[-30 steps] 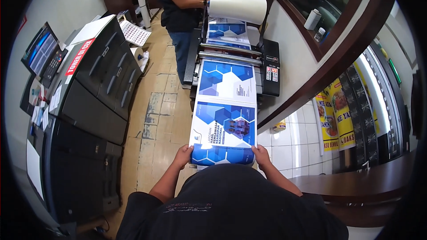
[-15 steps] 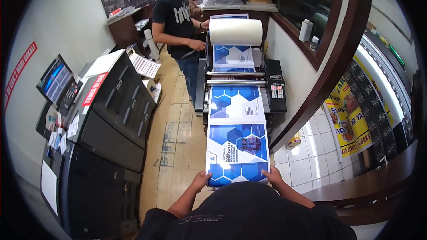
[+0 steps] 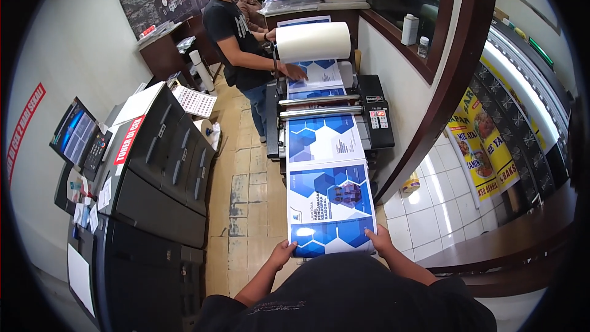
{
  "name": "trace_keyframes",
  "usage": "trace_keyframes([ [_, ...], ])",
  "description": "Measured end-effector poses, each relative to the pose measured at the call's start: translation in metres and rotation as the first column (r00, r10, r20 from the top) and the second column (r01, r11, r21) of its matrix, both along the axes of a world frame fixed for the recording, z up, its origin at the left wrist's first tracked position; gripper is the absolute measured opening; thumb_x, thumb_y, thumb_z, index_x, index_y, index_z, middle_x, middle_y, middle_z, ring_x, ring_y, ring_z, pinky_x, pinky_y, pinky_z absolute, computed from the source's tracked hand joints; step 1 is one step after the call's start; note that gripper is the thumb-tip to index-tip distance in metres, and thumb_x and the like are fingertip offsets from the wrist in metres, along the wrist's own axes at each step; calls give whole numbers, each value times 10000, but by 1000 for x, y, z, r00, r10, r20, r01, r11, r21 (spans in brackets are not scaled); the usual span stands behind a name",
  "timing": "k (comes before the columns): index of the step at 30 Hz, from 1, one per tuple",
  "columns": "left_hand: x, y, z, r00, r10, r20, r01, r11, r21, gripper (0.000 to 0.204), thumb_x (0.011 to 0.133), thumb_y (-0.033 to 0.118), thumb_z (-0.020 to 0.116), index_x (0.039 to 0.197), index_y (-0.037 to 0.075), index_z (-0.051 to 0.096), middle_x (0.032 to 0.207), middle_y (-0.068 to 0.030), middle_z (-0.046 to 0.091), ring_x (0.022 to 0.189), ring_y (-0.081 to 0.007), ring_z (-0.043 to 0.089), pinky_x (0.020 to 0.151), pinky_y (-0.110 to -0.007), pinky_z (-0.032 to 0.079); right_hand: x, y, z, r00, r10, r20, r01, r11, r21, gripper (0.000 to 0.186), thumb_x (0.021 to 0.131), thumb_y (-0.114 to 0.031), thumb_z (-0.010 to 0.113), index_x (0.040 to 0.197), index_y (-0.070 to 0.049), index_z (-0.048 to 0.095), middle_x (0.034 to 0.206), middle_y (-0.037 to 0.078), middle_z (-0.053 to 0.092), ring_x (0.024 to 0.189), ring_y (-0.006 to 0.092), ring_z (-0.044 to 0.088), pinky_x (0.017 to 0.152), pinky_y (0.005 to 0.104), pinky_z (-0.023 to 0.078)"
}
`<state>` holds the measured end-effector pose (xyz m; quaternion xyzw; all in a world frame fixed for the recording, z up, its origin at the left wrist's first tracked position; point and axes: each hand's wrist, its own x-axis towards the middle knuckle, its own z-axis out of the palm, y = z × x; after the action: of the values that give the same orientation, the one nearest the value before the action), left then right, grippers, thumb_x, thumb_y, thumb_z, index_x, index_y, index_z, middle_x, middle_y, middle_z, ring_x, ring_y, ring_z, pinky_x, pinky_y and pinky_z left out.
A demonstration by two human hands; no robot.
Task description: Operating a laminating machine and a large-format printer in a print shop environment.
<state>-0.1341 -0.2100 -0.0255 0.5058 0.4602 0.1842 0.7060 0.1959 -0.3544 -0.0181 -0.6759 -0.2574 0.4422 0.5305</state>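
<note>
A long blue-and-white printed sheet (image 3: 301, 200) with hexagon shapes runs out of a black roll laminator (image 3: 376, 89) toward me, its surface glossy. At its near end, my left hand (image 3: 284, 253) pinches the left edge, thumb on top. Across from it, my right hand (image 3: 382, 241) grips the right edge in the same way. Between my hands the sheet stays stretched nearly flat, continuing unbroken to the metal rollers (image 3: 322, 110). Above the machine's far side sits a thick whitish film roll (image 3: 312, 41). My fingers beneath the sheet are hidden.
Beyond the laminator, a co-worker (image 3: 230, 37) in a black T-shirt has a hand (image 3: 293, 72) on the print at the far side. A large dark printer (image 3: 153, 166) stands left. A brown-framed partition (image 3: 458, 55) rises right, with yellow banners (image 3: 482, 141) behind it.
The co-worker leans closer and has reached a hand from beside the machine onto the print. My view has shifted slightly; both my hands still hold the sheet's near end.
</note>
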Motion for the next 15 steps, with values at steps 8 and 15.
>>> trace_keyframes([
  [8, -11, -5, -21, 993, -118, -25, 118, 993, -11, 278, 894, 207, 570, 1070, -7, 583, 913, -25, 626, 809, -108, 554, 758, -265, 448, 2, 1, -6, 999, -31, 21, 30, 999, 34, 179, 853, -114, 582, 997, -9, 570, 874, 48, 609, 777, 135, 566, 721, 286, 458],
  [15, -11, -20, -20, 983, -169, -73, 166, 985, -51, 269, 880, 202, 594, 1062, 5, 587, 914, -37, 632, 783, -121, 569, 730, -278, 467, 10, 9, 5, 999, -11, 43, 11, 1000, 5, 179, 869, -126, 566, 1002, -6, 572, 866, 51, 613, 764, 133, 565, 714, 290, 458],
])
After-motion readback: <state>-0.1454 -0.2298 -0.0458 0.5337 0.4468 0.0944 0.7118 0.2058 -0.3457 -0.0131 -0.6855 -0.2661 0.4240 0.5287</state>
